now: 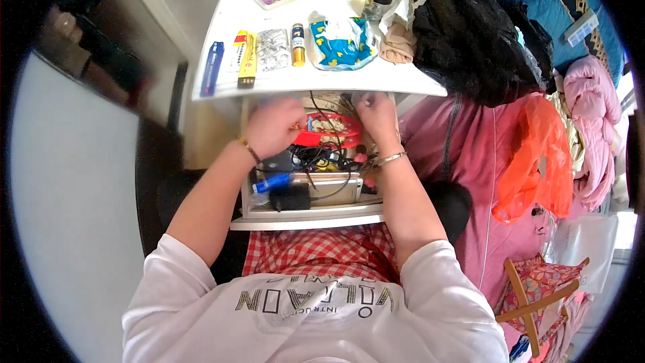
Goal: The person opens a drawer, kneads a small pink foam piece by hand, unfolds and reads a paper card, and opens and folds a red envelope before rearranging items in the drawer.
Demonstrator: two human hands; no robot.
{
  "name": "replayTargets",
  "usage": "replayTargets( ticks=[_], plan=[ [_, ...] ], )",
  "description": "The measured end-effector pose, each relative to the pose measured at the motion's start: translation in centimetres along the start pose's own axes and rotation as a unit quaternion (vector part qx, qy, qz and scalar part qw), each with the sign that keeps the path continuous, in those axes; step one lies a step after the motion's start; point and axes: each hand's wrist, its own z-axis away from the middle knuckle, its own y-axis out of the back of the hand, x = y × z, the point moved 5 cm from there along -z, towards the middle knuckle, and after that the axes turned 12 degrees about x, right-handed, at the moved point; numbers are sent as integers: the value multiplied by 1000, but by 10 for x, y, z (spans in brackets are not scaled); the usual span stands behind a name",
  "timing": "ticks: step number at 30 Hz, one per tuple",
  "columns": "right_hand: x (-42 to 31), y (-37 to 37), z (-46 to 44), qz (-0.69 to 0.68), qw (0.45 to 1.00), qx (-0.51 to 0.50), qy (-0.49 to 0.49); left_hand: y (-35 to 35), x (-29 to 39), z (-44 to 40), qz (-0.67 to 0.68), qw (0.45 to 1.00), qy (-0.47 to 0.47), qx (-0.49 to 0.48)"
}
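Observation:
Both my hands are inside the pulled-out white drawer (316, 220). My left hand (277, 122) is closed, its fingertips at the left end of a red oval container (328, 138); what they pinch is too small to make out. My right hand (376, 113) is curled shut at the drawer's back right corner, with any held thing hidden. Between my hands, a dark cable (318, 109) runs down over the red container. Nearer me lie tangled black cables (312, 156), a blue cylindrical item (271, 183), a black pouch-like item (290, 197) and a pale flat box (336, 191).
On the white tabletop (269, 84) above the drawer are a blue box (212, 68), a yellow box (247, 60), a blue tissue pack (342, 44) and a lidded jar (378, 2). A black plastic bag (470, 40) overhangs its right side. A red bag (537, 161) lies on pink bedding (470, 181).

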Motion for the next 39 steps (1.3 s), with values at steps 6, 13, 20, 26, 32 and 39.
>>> replayTargets(
  ticks=[6,13,20,26,32,39],
  plan=[
    [7,-18,7,63,992,-59,88,-11,14,13,-89,987,-110,72],
    [-25,-2,16,66,981,-23,183,-15,15,11,-170,967,-162,103],
    [-70,17,50,0,964,-4,266,-21,-4,13,-163,985,52,1],
    [-57,-20,70,209,911,-195,298,-27,-23,22,-209,971,111,-22],
    [-58,-23,70,262,888,-221,308,-21,-26,23,-161,980,120,4],
    [-54,-32,69,201,907,-173,328,-28,-37,19,-117,988,95,-43]
  ],
)
